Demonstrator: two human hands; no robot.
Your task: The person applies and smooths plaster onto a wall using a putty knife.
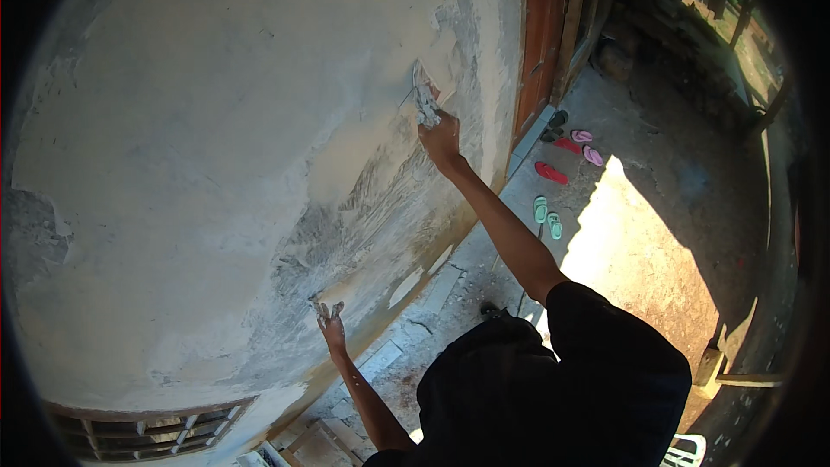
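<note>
My right hand (443,140) is closed round a putty knife (424,91) thickly smeared with grey-white plaster. Its flat blade lies against the upper right part of the plastered wall (216,104). Lower down, my left hand (332,333) is close to the wall with its fingers spread and plaster on the fingertips. I see nothing clearly held in it, and cannot tell whether it touches the wall. Between the two hands runs a rough, streaky grey patch (346,199), while smoother pale plaster covers the wall to its left.
A brown wooden door (543,35) stands right of the wall. Near its sill lie red slippers (551,173), pink slippers (592,156) and mint-green slippers (540,209). A barred window opening (147,432) is at lower left. A white plastic chair (685,450) shows at lower right.
</note>
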